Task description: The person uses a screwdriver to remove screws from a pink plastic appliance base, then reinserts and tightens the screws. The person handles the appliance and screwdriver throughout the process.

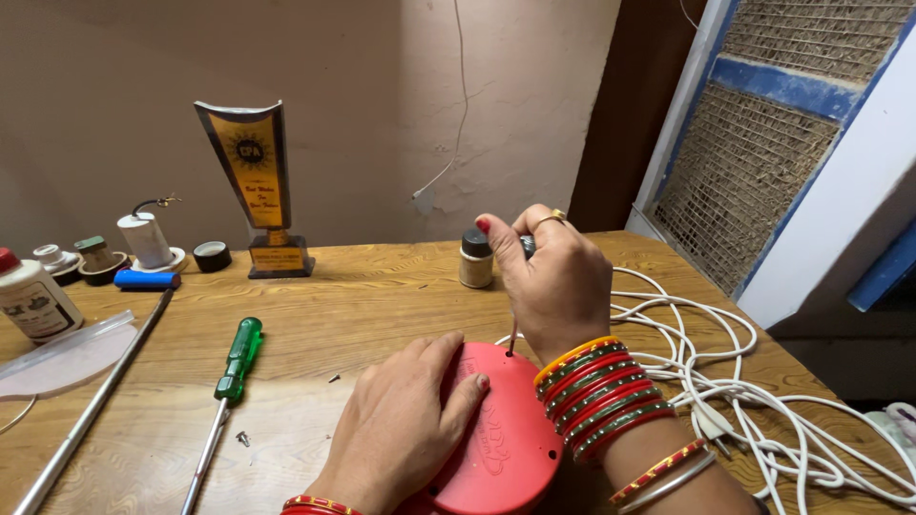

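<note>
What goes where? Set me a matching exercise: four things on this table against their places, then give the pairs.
Things:
1. green-handled screwdriver
2. red oval casing
3. white cable
4. trophy

Places:
A. at the back of the table by the wall
B. tangled at the right side of the table
C. lying left of the left hand
D. under the left hand, with the right hand working a tool into it

Pairs: 1-C, 2-D, 3-B, 4-A

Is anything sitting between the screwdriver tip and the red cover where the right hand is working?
Nothing visible does. The right hand holds a screwdriver upright, its shaft running straight down to the red oval cover, which the left hand presses flat beside it.
</note>
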